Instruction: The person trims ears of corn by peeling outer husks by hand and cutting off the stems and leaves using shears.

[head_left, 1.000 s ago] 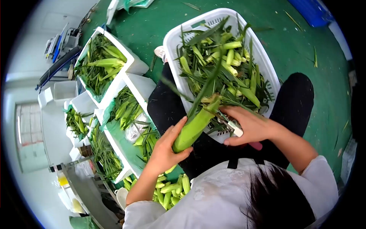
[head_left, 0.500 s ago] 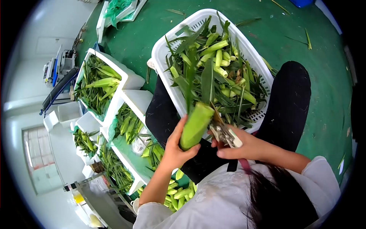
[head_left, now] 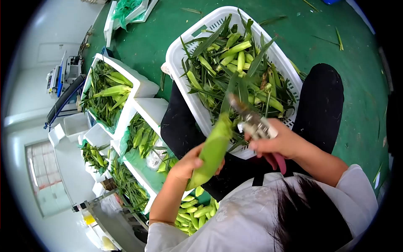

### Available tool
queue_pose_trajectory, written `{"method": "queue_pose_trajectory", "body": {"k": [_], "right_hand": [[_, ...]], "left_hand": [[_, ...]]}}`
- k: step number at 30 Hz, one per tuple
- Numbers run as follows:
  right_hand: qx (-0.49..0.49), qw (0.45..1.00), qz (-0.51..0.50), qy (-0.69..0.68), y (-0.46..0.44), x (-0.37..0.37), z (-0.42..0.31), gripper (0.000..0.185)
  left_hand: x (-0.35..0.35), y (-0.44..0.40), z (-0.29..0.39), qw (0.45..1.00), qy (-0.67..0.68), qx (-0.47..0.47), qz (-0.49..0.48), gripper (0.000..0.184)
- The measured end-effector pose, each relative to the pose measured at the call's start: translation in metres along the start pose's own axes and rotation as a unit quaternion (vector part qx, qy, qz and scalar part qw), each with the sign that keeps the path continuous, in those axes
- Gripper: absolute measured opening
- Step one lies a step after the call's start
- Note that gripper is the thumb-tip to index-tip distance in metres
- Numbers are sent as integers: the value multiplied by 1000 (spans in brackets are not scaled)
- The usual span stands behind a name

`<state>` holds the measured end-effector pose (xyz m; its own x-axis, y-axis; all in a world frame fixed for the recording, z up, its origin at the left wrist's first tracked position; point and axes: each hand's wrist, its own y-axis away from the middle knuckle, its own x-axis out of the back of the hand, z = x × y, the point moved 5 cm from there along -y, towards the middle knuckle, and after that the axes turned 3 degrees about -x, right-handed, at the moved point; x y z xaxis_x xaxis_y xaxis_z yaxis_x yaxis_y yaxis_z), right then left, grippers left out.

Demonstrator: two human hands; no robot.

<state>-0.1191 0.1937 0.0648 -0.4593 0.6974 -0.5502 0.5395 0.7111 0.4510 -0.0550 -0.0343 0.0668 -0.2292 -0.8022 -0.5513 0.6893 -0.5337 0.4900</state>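
Left hand: wrapped firmly round a long, tapered, pale-green corn ear in its husk.
Right hand: curled round metal hand shears with a pink-ended handle.
Ear position: tilted, top pointing far, just left of the shears; its top overlaps the near edge of the white slotted plastic basket holding long green leaves.
Blades: motion-blurred; can't tell whether they touch the ear.
Risk: nicked left hand, if smooth husk turns in the grip or the blades stray low.
Labels: no readable brand or writing.
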Motion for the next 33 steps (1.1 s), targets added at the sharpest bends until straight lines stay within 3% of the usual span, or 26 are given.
{"method": "queue_pose_trajectory", "body": {"k": [1,2,4,7,9,11,12,15,18,23,24,25,26,27,28,29,31,33], "right_hand": [[5,999,30,-36,1,7,0,34],[1,995,39,-93,3,10,2,35],[-10,987,41,-153,8,6,8,44],[5,998,-58,-6,20,-13,18,65],[-73,992,-100,-5,27,-27,22,70],[-83,994,-78,-6,17,-34,32,68],[-92,994,-65,-13,10,-37,30,69],[-32,999,25,-1,-25,-30,34,72],[156,950,143,227,-55,-17,37,79],[163,909,149,352,-58,-30,24,58],[138,916,141,350,-58,-31,23,62],[114,921,132,348,-56,-32,22,66],[102,935,107,322,-53,-33,23,58],[59,977,4,204,-46,-37,29,52],[39,974,-105,198,-35,-50,26,49],[17,957,-217,191,-21,-64,23,46],[-199,927,-312,-57,2,-80,34,45],[-211,920,-325,-58,13,-71,36,50]], "left_hand": [[2,-4,7,999,21,-36,20,98],[7,-8,20,991,-39,-78,100,100],[24,-13,40,957,14,-232,175,80],[44,-12,69,886,49,-371,274,61],[40,-9,81,842,2,-428,329,66],[19,-12,80,795,-14,-482,368,67],[13,-13,73,793,43,-499,346,65],[-6,-21,40,769,4,-531,356,63],[-3,-21,21,750,75,-533,383,54],[14,-6,19,756,169,-503,384,57],[15,-3,20,748,196,-498,392,56],[18,-2,22,756,234,-492,363,55],[21,1,23,761,272,-486,334,54],[25,3,25,763,309,-478,306,54],[33,1,24,774,345,-460,265,57],[29,-6,23,770,465,-407,158,58],[11,-15,26,700,650,-284,-80,60],[7,-3,37,766,514,-351,-158,59]]}}
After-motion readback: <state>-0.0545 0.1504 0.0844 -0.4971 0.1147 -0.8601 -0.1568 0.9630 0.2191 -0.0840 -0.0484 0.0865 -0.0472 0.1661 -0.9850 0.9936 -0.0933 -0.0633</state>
